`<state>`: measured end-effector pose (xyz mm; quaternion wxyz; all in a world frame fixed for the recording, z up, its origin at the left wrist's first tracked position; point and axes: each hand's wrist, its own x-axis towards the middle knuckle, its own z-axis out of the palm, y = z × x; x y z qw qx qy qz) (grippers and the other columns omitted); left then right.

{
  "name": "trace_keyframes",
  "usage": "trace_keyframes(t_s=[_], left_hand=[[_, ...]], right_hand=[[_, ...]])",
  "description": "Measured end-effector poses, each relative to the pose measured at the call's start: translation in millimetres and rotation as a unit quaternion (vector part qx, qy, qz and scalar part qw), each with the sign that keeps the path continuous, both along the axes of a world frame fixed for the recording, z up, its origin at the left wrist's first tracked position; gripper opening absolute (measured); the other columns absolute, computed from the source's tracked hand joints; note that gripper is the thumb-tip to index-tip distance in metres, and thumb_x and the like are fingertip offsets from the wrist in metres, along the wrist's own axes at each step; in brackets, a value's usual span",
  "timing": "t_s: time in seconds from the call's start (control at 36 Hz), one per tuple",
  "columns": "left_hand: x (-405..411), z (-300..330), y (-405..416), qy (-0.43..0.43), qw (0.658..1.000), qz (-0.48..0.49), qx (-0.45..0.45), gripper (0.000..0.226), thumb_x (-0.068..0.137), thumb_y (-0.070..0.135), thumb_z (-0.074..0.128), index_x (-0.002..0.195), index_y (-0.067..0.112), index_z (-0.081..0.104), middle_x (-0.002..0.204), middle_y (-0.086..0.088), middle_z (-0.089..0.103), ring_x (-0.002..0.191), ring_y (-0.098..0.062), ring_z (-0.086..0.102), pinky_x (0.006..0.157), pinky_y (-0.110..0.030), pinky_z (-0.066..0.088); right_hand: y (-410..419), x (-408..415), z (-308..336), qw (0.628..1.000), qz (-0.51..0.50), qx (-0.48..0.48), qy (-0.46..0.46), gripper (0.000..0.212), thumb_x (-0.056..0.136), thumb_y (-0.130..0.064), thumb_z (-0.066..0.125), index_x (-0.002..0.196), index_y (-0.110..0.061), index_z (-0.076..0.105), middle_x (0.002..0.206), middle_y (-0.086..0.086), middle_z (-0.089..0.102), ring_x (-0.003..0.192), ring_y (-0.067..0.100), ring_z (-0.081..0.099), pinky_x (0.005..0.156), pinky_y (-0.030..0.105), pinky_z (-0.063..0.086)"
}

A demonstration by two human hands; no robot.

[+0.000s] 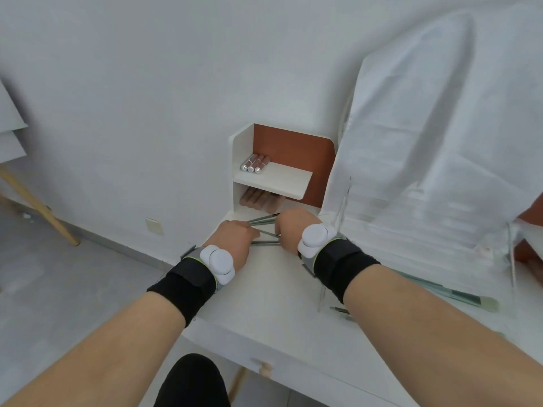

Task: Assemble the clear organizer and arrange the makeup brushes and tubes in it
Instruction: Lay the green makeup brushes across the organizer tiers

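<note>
Grey-green makeup brush handles cross between the two hands on the white desk: the left hand curls round one end of the bundle and the right hand closes on the other. Behind them, a white shelf unit holds silver-capped tubes on its upper shelf and pinkish tubes below. Clear organizer panels stand at the right, with a flat green brush lying past the right forearm

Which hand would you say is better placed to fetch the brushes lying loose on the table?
Probably the right hand: the loose brushes lie on its side, beside its forearm; the left hand would have to cross over.
</note>
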<state>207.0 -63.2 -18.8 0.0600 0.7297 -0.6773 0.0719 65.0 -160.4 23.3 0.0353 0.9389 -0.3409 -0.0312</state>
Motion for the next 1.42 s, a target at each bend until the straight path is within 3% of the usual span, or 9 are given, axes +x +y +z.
trace_keyframes(t_s=[0.08, 0.17, 0.39, 0.58, 0.72, 0.89, 1.0, 1.11, 1.42], left_hand=[[-4, 5, 3, -0.016, 1.000, 0.013, 0.009, 0.032, 0.084, 0.009, 0.048, 0.108, 0.023, 0.065, 0.104, 0.004, 0.065, 0.098, -0.018, 0.060, 0.082, -0.024, 0.043], [-11, 10, 4, 0.000, 0.999, 0.024, 0.039, 0.038, 0.087, 0.009, 0.047, 0.116, 0.026, 0.064, 0.113, 0.003, 0.065, 0.102, -0.019, 0.061, 0.087, -0.024, 0.044], [-29, 18, 8, 0.019, 0.995, 0.042, 0.088, 0.043, 0.085, 0.007, 0.049, 0.124, 0.024, 0.056, 0.121, 0.001, 0.061, 0.108, -0.020, 0.059, 0.093, -0.027, 0.045], [-53, 39, 15, 0.039, 0.998, 0.046, 0.012, 0.033, 0.085, 0.004, 0.052, 0.112, 0.022, 0.058, 0.116, 0.002, 0.059, 0.101, -0.021, 0.059, 0.089, -0.024, 0.040], [-106, 57, 23, 0.067, 0.996, -0.042, -0.040, 0.025, 0.088, 0.006, 0.053, 0.107, 0.020, 0.062, 0.108, 0.003, 0.060, 0.100, -0.020, 0.059, 0.087, -0.027, 0.044], [-175, 42, 28, 0.071, 0.981, -0.173, -0.051, 0.025, 0.083, 0.001, 0.055, 0.097, 0.021, 0.061, 0.098, 0.004, 0.060, 0.089, -0.017, 0.056, 0.075, -0.021, 0.031], [-220, 32, 27, 0.087, 0.967, -0.234, -0.048, 0.027, 0.083, -0.002, 0.053, 0.099, 0.018, 0.063, 0.097, 0.002, 0.063, 0.089, -0.018, 0.057, 0.076, -0.025, 0.040], [-258, 28, 28, 0.093, 0.961, -0.259, -0.034, 0.028, 0.081, -0.004, 0.051, 0.096, 0.018, 0.059, 0.092, 0.002, 0.060, 0.084, -0.019, 0.054, 0.068, -0.022, 0.023], [-297, 17, 23, 0.084, 0.960, -0.267, -0.026, 0.029, 0.079, -0.004, 0.050, 0.092, 0.022, 0.056, 0.087, 0.004, 0.058, 0.079, -0.019, 0.053, 0.072, -0.026, 0.034]], right_hand=[[4, -9, 11, 1.000, 0.001, -0.010, -0.021, 0.014, 0.084, -0.008, 0.052, 0.074, -0.015, 0.059, 0.064, -0.005, 0.045, 0.067, 0.018, 0.046, 0.049, 0.018, 0.026], [10, -19, 20, 0.999, 0.001, -0.012, -0.030, 0.013, 0.087, -0.010, 0.051, 0.077, -0.017, 0.055, 0.066, -0.006, 0.041, 0.064, 0.015, 0.041, 0.045, 0.016, 0.017], [19, -33, 29, 0.997, -0.026, 0.002, -0.067, 0.022, 0.082, -0.012, 0.058, 0.096, -0.017, 0.074, 0.092, 0.001, 0.071, 0.081, 0.020, 0.065, 0.071, 0.029, 0.057], [33, -81, 53, 0.986, -0.031, 0.001, -0.166, 0.020, 0.084, -0.013, 0.055, 0.091, -0.015, 0.073, 0.092, 0.002, 0.071, 0.087, 0.025, 0.063, 0.079, 0.038, 0.054], [44, -145, 55, 0.972, -0.078, 0.014, -0.220, 0.019, 0.087, -0.018, 0.057, 0.098, -0.021, 0.073, 0.091, -0.004, 0.072, 0.087, 0.016, 0.062, 0.082, 0.030, 0.051], [62, -233, 45, 0.965, -0.130, 0.016, -0.228, 0.015, 0.087, -0.021, 0.061, 0.095, -0.024, 0.074, 0.087, -0.012, 0.069, 0.076, 0.008, 0.056, 0.078, 0.023, 0.045], [76, -286, 37, 0.960, -0.159, 0.016, -0.231, 0.013, 0.087, -0.021, 0.065, 0.096, -0.024, 0.075, 0.087, -0.013, 0.063, 0.072, 0.001, 0.049, 0.076, 0.021, 0.042], [90, -328, 30, 0.957, -0.184, 0.011, -0.223, 0.013, 0.087, -0.022, 0.065, 0.095, -0.026, 0.074, 0.085, -0.015, 0.061, 0.064, -0.005, 0.044, 0.072, 0.017, 0.034], [106, -381, 18, 0.955, -0.240, 0.023, -0.173, 0.018, 0.090, -0.022, 0.061, 0.102, -0.027, 0.074, 0.102, -0.009, 0.069, 0.078, 0.007, 0.049, 0.079, 0.025, 0.045]])
